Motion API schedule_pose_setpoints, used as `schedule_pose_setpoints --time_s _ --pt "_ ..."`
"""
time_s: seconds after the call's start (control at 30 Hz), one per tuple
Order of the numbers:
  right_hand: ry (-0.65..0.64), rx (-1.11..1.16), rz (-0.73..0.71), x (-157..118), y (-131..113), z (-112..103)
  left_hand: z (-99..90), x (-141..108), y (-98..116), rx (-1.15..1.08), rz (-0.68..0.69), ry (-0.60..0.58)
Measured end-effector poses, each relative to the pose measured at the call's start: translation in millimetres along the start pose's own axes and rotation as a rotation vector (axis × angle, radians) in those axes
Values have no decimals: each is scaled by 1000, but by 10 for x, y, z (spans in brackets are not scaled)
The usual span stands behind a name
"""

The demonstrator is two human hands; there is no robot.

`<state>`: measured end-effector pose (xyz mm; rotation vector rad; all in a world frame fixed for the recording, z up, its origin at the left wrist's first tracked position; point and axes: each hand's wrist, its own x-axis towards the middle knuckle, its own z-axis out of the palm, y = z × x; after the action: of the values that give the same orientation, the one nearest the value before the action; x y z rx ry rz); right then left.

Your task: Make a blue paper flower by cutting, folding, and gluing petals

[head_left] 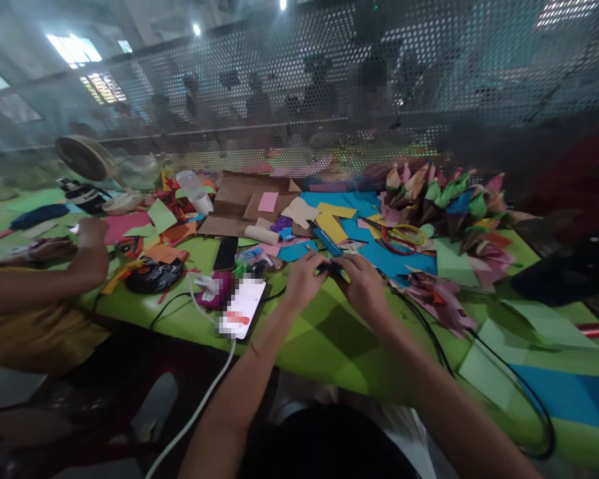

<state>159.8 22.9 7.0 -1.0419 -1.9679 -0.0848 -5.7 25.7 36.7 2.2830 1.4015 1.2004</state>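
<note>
My left hand point(307, 276) and my right hand point(362, 283) meet above the green table, fingers closed. Between their fingertips is a small dark object point(333, 267), whose kind I cannot make out. Just beyond my fingers lies a blue, tube-like object point(327, 241); whether it joins the dark one does not show. Yellow paper pieces point(332, 227) and blue paper sheets point(399, 261) are spread behind my hands. To the left of my left hand, a lit phone point(247, 306) lies with a white cable plugged in.
Folded paper cones point(449, 199) crowd the back right, near scissors point(397, 243). Black cables point(424, 326) run right of my right arm. A dark phone point(225, 254) and brown cardboard point(234, 203) lie farther back. A co-worker's arm point(87, 256) reaches in from the left.
</note>
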Motion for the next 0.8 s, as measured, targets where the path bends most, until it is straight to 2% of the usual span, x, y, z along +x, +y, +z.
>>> schedule_pose_setpoints --time_s 0.17,0.3,0.47,0.57,0.67,0.77,0.8 --pt "-77 13 2 17 -26 -27 -132 -9 58 105 95 -110" --pt "-80 22 -11 28 -33 -27 -206 17 102 154 162 -182" --pt "-110 77 14 32 -37 -44 -242 41 137 104 139 -227" --pt "-96 197 146 45 0 -42 -327 49 88 -37 72 -211" --pt "-57 398 378 78 69 -30 -535 50 -49 -107 -72 -182" --pt "-46 598 560 114 124 -24 -802 22 -237 158 -259 -135" --pt "-45 654 596 123 132 -26 -881 3 -297 283 -300 -153"
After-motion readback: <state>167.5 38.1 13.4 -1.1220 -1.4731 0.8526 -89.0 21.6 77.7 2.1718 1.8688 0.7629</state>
